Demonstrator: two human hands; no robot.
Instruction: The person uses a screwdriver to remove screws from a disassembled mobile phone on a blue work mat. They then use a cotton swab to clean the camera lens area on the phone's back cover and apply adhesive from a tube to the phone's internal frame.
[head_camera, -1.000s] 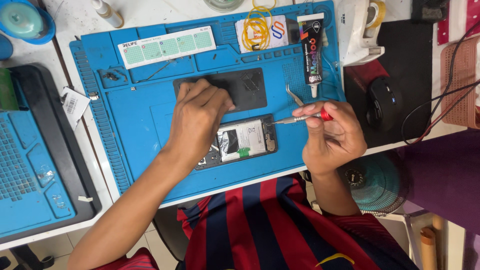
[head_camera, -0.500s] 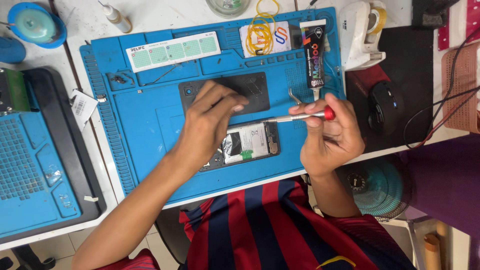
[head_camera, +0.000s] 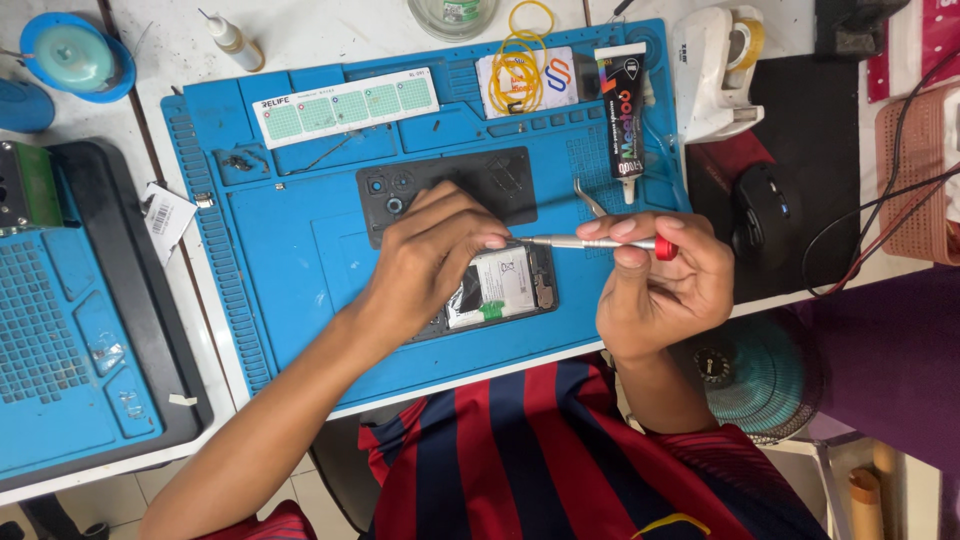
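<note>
On the blue mat (head_camera: 300, 250) lies the opened phone (head_camera: 505, 290), my left hand (head_camera: 430, 255) pinching at its top edge. My right hand (head_camera: 655, 285) grips the screwdriver (head_camera: 595, 242); I judge a slip could gouge the battery or fling a screw.

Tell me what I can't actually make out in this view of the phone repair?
Head view, the only one:
- The screwdriver tip: hidden behind the left hand fingers.
- The left part of the opened phone: covered by the left hand.
- The screws and small parts on the blue mat: too small to tell apart.
- How the right hand grips underneath: hidden by its own fingers.
- The glass jar: cut off by the top edge.
</note>
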